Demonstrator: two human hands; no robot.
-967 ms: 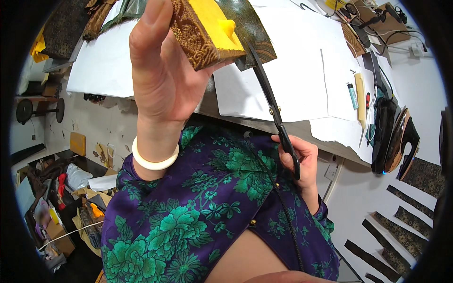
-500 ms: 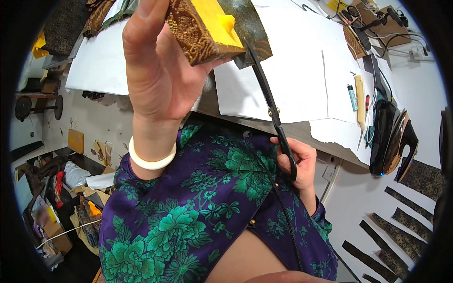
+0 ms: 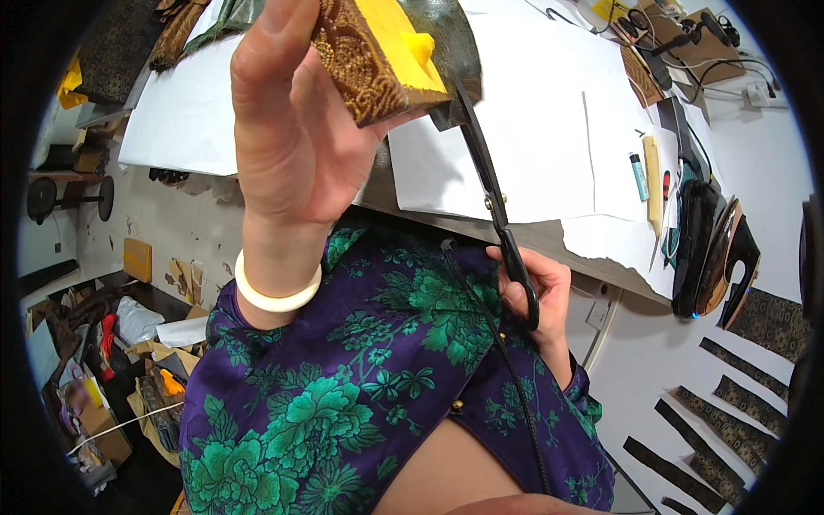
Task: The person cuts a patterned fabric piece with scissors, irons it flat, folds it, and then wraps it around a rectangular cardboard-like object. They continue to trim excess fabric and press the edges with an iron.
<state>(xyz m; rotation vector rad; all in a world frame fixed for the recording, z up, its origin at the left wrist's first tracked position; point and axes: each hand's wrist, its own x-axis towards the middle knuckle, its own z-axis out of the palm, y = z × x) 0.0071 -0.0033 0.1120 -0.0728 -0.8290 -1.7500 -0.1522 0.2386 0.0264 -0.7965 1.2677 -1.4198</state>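
Observation:
Raised at the top of the view, my left hand (image 3: 292, 146) grips a block-like piece (image 3: 365, 73) with brown patterned fabric on its side and a bright yellow face bearing a small yellow bump. A dark green, glossy flap (image 3: 451, 39) sticks out from its right side. My right hand (image 3: 542, 296), lower right of it, has its fingers round the handle of long black scissors (image 3: 487, 176). Their blades point up and meet the lower edge of the dark flap. Whether the blade tips are apart is hidden by the flap and the piece.
White paper (image 3: 541, 112) covers the table ahead. On its right lie a glue stick (image 3: 639, 176), a yellowish strip (image 3: 654, 180) and an iron (image 3: 717, 257). Dark patterned fabric strips (image 3: 678, 476) hang at lower right. Cluttered bags and boxes (image 3: 112, 421) fill the lower left.
My left hand and the piece have shifted slightly right and down. The dark flap has turned a little, so its outline looks rounder. The scissors have moved only slightly.

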